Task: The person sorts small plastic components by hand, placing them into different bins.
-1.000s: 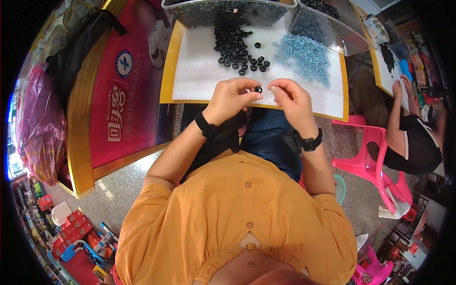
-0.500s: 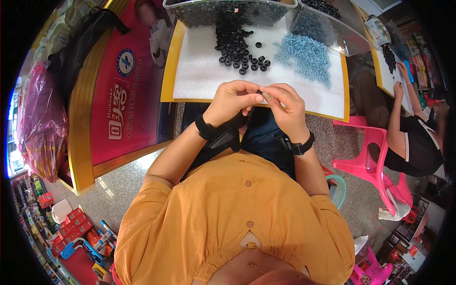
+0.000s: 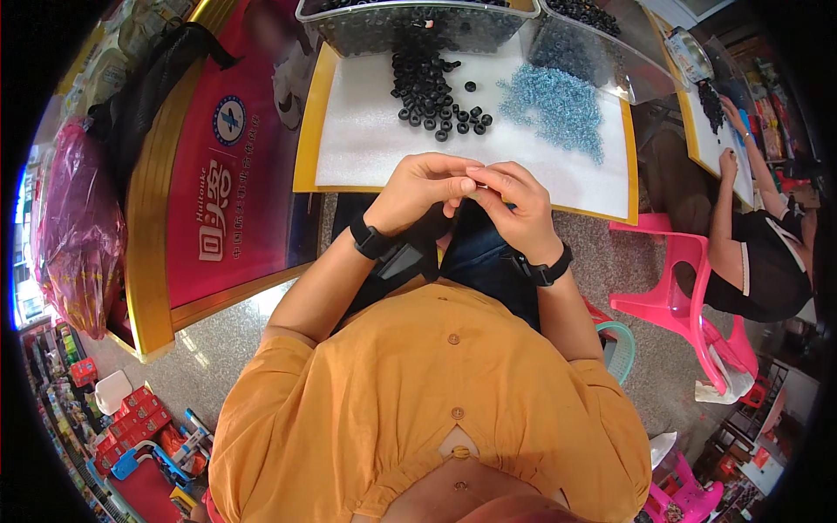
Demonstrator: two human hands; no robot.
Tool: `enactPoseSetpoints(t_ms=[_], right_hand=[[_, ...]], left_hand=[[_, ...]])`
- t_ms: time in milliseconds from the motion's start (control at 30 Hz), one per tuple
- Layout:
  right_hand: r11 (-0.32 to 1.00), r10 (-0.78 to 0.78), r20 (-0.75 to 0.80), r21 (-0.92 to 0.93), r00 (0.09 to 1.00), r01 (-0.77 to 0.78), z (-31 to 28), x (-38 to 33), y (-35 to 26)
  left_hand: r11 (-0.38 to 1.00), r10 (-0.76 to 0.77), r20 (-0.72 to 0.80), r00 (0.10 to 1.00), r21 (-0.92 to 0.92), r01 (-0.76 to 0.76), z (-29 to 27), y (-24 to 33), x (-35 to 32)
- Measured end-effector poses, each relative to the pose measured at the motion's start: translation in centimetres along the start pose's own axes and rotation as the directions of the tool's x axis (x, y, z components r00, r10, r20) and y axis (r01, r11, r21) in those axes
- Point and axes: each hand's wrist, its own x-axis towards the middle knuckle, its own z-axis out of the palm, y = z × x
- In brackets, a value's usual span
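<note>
My left hand (image 3: 429,187) and my right hand (image 3: 516,202) meet just in front of the board's near edge, fingertips pinched together. Whatever lies between them is small and covered by the fingers, so I cannot make it out. Beyond them is a white-topped board (image 3: 366,148) with a yellow edge. A heap of small black ring-shaped pieces (image 3: 427,91) spreads over it, a few rings lying loose on its near side. To the right of these is a pile of tiny translucent blue pieces (image 3: 558,109).
A clear plastic box (image 3: 418,30) of black pieces stands at the board's far edge, a second clear bin (image 3: 602,57) at far right. A pink plastic chair (image 3: 676,288) is on the right, near a co-worker (image 3: 758,253) at another board. A pink-panelled counter (image 3: 218,174) borders the left.
Both hands have closed in tighter and shifted slightly left. A dark bit that showed between the fingertips is now covered. The co-worker's hands have moved a little.
</note>
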Motion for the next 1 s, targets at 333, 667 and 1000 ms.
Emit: enactPoseSetpoints(t_ms=[333,667,1000], right_hand=[[0.961,0.185,0.01,-0.21,0.983,-0.179,-1.5,5.9,2.1],[0.705,0.356,0.306,-0.709,0.883,-0.038,-0.2,11.6,3.9],[0.783,0.224,0.323,-0.622,0.92,0.028,-0.9,11.4,4.4]], left_hand=[[0.972,0.123,-0.171,0.978,0.221,-0.084,-1.7,-0.7,0.8],[0.926,0.178,-0.082,0.981,0.351,-0.139,-1.6,-0.7,0.8],[0.908,0.197,-0.075,0.978,0.389,-0.153,-1.7,-0.3,0.7]])
